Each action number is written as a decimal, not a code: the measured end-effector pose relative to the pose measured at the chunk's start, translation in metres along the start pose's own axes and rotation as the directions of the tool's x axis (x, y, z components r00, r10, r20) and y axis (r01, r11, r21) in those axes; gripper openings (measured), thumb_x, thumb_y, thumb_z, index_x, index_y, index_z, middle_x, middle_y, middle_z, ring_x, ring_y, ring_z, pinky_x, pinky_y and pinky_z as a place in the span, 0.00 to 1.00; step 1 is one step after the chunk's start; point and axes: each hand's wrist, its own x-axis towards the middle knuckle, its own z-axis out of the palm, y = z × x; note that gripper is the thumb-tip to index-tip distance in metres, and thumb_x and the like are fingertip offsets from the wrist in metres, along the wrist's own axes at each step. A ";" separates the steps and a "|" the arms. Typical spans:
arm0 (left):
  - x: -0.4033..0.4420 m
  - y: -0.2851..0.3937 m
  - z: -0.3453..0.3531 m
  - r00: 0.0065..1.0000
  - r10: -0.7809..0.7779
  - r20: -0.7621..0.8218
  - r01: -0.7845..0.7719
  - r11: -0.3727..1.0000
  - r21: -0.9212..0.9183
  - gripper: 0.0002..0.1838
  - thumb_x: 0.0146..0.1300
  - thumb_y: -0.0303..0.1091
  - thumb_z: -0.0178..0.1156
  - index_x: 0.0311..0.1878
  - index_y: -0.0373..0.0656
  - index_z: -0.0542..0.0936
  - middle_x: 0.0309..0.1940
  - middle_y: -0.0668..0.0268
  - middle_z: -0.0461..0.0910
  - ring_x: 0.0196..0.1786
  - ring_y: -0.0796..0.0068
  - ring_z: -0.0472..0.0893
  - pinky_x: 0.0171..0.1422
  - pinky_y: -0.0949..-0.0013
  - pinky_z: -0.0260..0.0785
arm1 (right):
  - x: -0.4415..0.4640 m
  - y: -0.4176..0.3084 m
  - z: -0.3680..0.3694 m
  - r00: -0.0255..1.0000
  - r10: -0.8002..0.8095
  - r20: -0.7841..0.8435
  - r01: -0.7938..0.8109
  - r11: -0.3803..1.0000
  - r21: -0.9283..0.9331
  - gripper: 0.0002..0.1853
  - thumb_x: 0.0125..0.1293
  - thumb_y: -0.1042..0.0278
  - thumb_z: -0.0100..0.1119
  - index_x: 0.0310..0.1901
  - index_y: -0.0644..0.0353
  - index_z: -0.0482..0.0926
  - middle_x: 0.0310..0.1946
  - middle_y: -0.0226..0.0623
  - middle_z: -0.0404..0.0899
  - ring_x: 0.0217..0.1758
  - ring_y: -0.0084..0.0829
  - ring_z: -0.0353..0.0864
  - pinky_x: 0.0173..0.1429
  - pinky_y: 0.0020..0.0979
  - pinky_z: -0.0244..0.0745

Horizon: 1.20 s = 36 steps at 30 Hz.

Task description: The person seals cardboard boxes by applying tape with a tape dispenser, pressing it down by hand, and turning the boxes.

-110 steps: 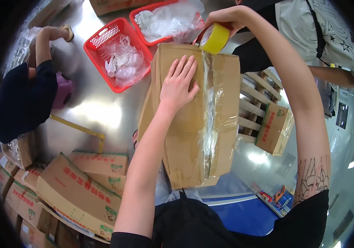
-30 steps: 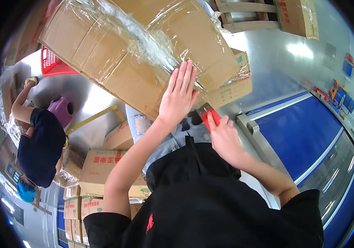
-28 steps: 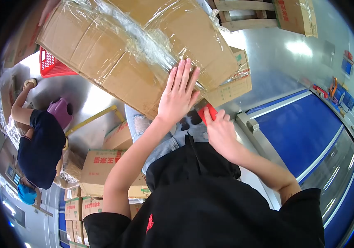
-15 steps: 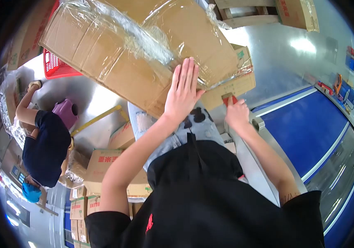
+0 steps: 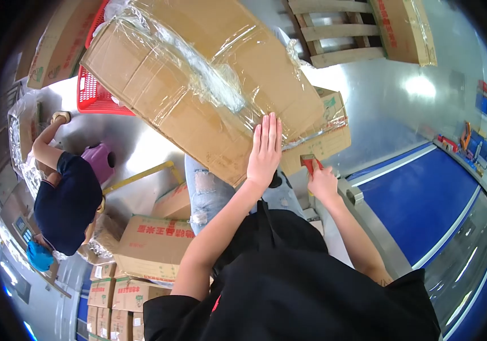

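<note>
A large cardboard box (image 5: 158, 96), wrapped in clear film and tape, lies tilted in front of me. My left hand (image 5: 265, 150) rests flat on its near right part, fingers stretched out and held together. To the right, my right hand (image 5: 323, 182) is closed around a red tool (image 5: 310, 165) with a flat, wide metal end, its exact kind unclear. That tool points at a smaller taped cardboard box (image 5: 328, 142), which is partly hidden under the large one. Whether the tool touches this box I cannot tell.
A blue conveyor belt (image 5: 419, 199) runs on the right. Behind the boxes lies a wooden pallet (image 5: 340, 31). A red basket (image 5: 98, 96) stands at the left, near a bending co-worker (image 5: 67, 199) and a purple stool (image 5: 98, 162). Stacked cartons (image 5: 152, 244) are at lower left.
The whole view has shifted, so boxes and surroundings appear lower and a little to the right. My left hand still lies on the large box; the right keeps hold of the red tool.
</note>
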 end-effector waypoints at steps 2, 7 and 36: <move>-0.002 -0.004 0.000 0.998 0.060 0.004 -0.060 0.998 -0.003 0.39 0.75 0.40 0.53 0.86 0.33 0.62 0.89 0.47 0.56 0.90 0.47 0.58 0.94 0.48 0.49 | 0.008 0.004 -0.014 0.996 0.051 0.074 -0.057 0.996 0.072 0.30 0.73 0.56 0.60 0.75 0.54 0.77 0.46 0.70 0.83 0.47 0.67 0.89 0.55 0.58 0.87; -0.007 -0.021 -0.009 0.988 0.135 -0.075 -0.148 0.966 -0.210 0.39 0.71 0.37 0.59 0.86 0.43 0.66 0.89 0.53 0.57 0.90 0.50 0.58 0.94 0.49 0.49 | 0.052 0.050 -0.116 0.985 0.151 -0.079 -0.127 0.959 0.252 0.24 0.75 0.53 0.57 0.67 0.52 0.84 0.48 0.55 0.91 0.59 0.57 0.89 0.65 0.54 0.83; 0.030 -0.282 0.015 0.883 -0.415 -0.219 0.192 0.746 -0.638 0.36 0.65 0.32 0.60 0.79 0.40 0.76 0.83 0.60 0.71 0.84 0.61 0.71 0.89 0.54 0.63 | 0.340 -0.175 -0.480 0.919 0.155 0.364 -0.372 0.650 0.663 0.23 0.68 0.55 0.73 0.57 0.60 0.84 0.54 0.37 0.91 0.54 0.32 0.94 0.61 0.36 0.92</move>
